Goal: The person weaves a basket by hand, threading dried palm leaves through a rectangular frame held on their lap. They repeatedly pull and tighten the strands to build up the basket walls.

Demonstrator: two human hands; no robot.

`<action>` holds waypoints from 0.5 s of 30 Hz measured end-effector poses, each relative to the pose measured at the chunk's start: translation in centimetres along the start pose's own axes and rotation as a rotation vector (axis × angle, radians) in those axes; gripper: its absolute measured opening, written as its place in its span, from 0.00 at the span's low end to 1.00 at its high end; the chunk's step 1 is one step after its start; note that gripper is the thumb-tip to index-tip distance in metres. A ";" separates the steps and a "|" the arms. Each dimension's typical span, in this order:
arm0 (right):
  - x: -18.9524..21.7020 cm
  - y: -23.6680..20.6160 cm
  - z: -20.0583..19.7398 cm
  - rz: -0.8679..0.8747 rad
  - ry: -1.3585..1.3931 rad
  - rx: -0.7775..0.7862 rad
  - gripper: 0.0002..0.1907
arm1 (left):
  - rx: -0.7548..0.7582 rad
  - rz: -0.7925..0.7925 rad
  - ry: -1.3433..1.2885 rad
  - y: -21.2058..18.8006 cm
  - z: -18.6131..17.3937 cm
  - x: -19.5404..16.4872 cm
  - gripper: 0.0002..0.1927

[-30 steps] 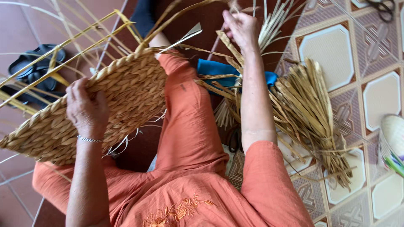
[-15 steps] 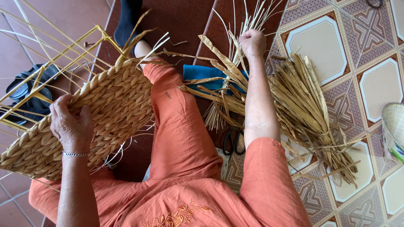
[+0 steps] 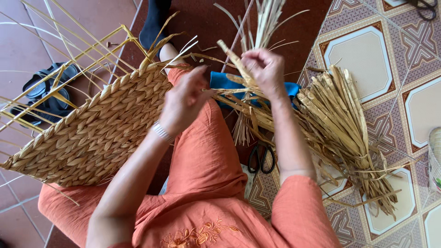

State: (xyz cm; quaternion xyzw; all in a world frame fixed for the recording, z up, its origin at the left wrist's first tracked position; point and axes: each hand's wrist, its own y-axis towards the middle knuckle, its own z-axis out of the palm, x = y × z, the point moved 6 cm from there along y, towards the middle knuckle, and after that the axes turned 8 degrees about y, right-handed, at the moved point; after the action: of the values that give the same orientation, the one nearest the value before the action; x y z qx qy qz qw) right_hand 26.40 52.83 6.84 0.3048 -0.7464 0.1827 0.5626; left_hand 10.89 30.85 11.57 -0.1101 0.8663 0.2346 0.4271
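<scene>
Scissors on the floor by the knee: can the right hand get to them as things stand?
Probably yes, but not freely. The scissors lie uncovered on the floor beside the right forearm, nothing on top. The right hand is closed on straw strands, so it would likely have to drop them first.

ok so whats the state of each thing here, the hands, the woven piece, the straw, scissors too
right hand: raised, closed on a straw strand
left hand: off the mat, fingers at the strand
woven mat: unfinished, loose stakes sticking out, resting on the lap
straw bundle: lying on the tiled floor
scissors: closed, on the floor
sandals: on the floor, unworn
</scene>
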 end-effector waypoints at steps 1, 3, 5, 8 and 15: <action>1.3 -0.9 1.0 -0.133 -0.028 0.004 0.04 | 0.062 -0.063 -0.060 1.7 2.1 0.3 0.34; 2.3 -2.5 2.5 -0.260 -0.070 -0.002 0.07 | 0.111 -0.149 0.041 4.7 5.1 1.3 0.32; 1.7 -3.7 3.4 -0.239 -0.093 -0.023 0.14 | 0.026 0.012 0.111 6.5 6.2 1.2 0.13; 1.4 -6.1 2.8 -0.466 -0.441 -0.272 0.38 | -0.069 0.162 0.109 7.4 6.6 1.5 0.05; -7.2 -8.5 2.1 0.117 -0.670 -0.245 0.49 | -0.029 0.043 -0.051 9.6 4.0 4.1 0.04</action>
State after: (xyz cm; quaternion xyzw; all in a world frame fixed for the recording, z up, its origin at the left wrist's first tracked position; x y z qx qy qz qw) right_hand 31.78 47.01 -1.25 0.2347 -0.9220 0.0139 0.3078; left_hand 7.42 41.16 9.23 -0.0918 0.8537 0.2589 0.4423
